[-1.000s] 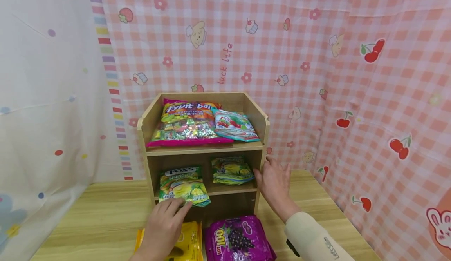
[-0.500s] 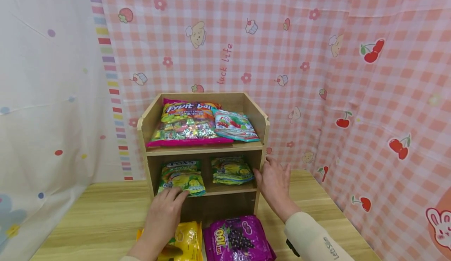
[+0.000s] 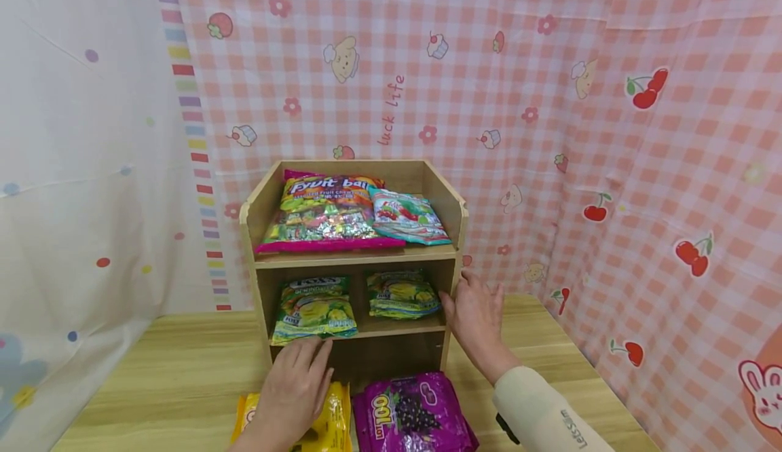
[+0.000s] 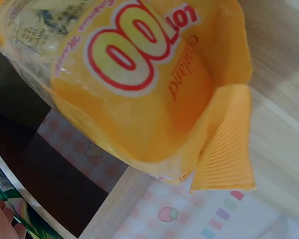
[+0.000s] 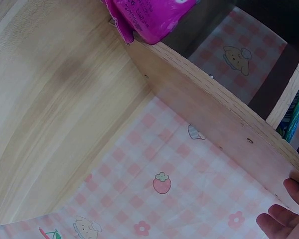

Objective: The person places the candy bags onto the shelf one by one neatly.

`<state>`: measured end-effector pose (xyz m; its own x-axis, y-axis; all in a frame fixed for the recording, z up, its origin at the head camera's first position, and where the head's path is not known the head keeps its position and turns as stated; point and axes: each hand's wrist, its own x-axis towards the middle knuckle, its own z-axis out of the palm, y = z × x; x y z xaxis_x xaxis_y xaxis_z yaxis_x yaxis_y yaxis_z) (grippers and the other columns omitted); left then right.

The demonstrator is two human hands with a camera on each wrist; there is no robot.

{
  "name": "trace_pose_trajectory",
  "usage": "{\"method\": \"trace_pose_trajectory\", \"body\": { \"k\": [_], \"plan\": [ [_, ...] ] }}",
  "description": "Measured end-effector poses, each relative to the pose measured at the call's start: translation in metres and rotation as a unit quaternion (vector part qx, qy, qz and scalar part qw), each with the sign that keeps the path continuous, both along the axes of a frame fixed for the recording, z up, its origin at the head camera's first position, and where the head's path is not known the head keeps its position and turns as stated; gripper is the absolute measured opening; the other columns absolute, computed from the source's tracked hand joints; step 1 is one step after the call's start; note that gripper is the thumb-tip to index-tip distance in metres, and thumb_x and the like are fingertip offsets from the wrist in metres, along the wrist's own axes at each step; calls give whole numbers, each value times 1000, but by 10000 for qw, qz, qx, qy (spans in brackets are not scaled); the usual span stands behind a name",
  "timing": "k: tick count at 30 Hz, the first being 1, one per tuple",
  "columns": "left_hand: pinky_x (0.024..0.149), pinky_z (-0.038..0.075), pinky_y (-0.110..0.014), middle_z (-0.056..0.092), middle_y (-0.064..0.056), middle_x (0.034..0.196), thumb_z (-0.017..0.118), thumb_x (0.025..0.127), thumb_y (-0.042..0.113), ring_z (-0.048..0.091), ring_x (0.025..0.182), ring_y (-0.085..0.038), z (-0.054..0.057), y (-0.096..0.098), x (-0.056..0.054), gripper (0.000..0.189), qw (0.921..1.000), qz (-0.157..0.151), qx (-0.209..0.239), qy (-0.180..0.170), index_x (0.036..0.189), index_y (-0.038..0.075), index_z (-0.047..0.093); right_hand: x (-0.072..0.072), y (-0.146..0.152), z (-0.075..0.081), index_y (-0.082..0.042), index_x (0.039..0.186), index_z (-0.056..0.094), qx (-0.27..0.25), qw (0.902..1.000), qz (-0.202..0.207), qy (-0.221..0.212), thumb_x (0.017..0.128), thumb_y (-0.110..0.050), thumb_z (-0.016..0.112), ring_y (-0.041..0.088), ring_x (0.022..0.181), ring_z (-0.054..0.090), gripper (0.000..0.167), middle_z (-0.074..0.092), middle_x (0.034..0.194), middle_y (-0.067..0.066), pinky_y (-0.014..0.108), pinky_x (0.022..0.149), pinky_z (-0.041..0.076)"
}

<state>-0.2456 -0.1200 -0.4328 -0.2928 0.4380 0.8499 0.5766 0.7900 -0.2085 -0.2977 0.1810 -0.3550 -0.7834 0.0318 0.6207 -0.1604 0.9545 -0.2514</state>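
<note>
On the left of the middle shelf, in the head view, a green and yellow Fox's candy bag (image 3: 314, 308) lies flat with its front at the shelf edge. My left hand (image 3: 293, 384) is just below that front edge, fingers pointing at the bag; contact is unclear. Its fingertips (image 4: 7, 224) appear beside the green bag in the left wrist view. My right hand (image 3: 475, 313) rests against the right side panel (image 5: 209, 99) of the wooden shelf unit (image 3: 360, 258), thumb by the front edge. A second similar green bag (image 3: 403, 294) lies at the middle shelf's right.
The top tier holds a large Fyruit ball candy bag (image 3: 326, 211) and a smaller turquoise-edged bag (image 3: 409, 218). In front of the bottom compartment lie a yellow candy bag (image 3: 332, 415) and a purple grape candy bag (image 3: 415, 412) on the wooden table (image 3: 165, 370).
The left Fox's bag has slid back onto the middle shelf from sticking out over its edge. My left hand moved inward with it, then drew slightly back. The right hand stayed put.
</note>
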Motion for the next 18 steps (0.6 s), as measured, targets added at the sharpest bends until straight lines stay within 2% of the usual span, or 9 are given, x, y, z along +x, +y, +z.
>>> {"method": "trace_pose_trajectory", "body": {
  "k": [7, 11, 18],
  "plan": [
    [85, 51, -50, 60, -22, 111, 27, 106, 38, 59, 98, -38, -3, -2, -1, 60, 9981, 430, -199, -393, 117, -5, 67, -1, 1, 0, 6, 93, 69, 4, 10000, 3, 73, 92, -29, 71, 42, 116, 58, 35, 59, 132, 21, 71, 108, 19],
    [85, 50, -51, 58, -22, 112, 23, 106, 39, 59, 97, -38, -3, -3, -2, 63, 9973, 481, -205, -521, 117, -4, 67, -1, 0, 0, 5, 93, 69, -4, 10000, 0, 44, 92, -29, 71, 42, 116, 58, 35, 59, 132, 20, 71, 108, 19],
    [95, 46, -56, 56, -24, 122, 18, 106, 43, 56, 109, -41, -2, -3, -2, 68, 9964, 489, -188, -665, 120, -4, 66, 0, 0, 0, 7, 99, 69, -9, 10000, 30, 49, 93, -29, 70, 42, 117, 58, 36, 59, 132, 21, 71, 108, 19]
  ]
}}
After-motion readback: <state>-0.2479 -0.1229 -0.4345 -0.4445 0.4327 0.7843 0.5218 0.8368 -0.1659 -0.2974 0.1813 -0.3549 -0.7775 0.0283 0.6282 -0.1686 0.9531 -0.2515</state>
